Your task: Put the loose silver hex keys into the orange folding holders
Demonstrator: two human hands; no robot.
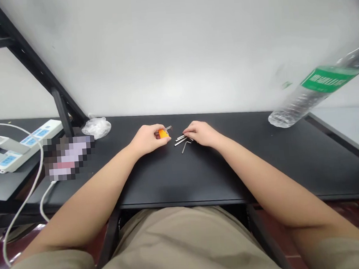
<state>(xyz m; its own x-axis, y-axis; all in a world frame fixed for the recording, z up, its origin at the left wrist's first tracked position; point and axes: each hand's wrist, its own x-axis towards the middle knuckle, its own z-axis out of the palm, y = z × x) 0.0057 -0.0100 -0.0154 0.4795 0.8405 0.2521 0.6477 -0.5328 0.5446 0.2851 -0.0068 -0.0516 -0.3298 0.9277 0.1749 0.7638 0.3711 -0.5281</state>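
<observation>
My left hand (150,139) is closed round an orange hex key holder (163,134), with a couple of metal hex keys sticking out of it to the right. Several loose hex keys (180,141) lie in a small bunch on the black table, just right of the holder. The fingers of my right hand (200,133) pinch at the far side of this bunch, gripping a hex key whose end is partly hidden under the fingertips. Nearest to me, one short L-shaped hex key (185,147) lies apart from the others.
The black table (182,179) meets a white wall (173,49) at the back. A crumpled clear plastic bag (96,128), a blurred-out phone-like object (70,157) and a white power strip (29,145) with cables are at left. A clear bottle with a green label (326,79) stands at right.
</observation>
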